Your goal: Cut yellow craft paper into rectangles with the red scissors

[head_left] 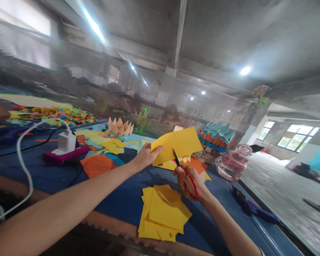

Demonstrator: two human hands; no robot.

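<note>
My left hand [147, 156] pinches the left end of a yellow paper sheet [185, 140], held up above the table. In my right hand [190, 177] is a pair of red-handled scissors [194, 186], my fingers through the handles. Their dark blades reach up against the sheet near its lower middle; whether they have cut into it I cannot tell. Below my hands lies a loose stack of yellow paper squares [165, 209] on the blue tabletop [117, 208]. Orange paper [98, 165] and yellow scraps [114, 145] lie beyond my left forearm.
A white charger [66, 141] sits in a purple power strip [53, 156], its cable looping left. Behind stand a peach paper crown [120, 127] and green bottle [141, 121]. At right are teal-and-orange folded paper [217, 135], a pink glass jar [234, 165] and a blue glue gun [252, 206].
</note>
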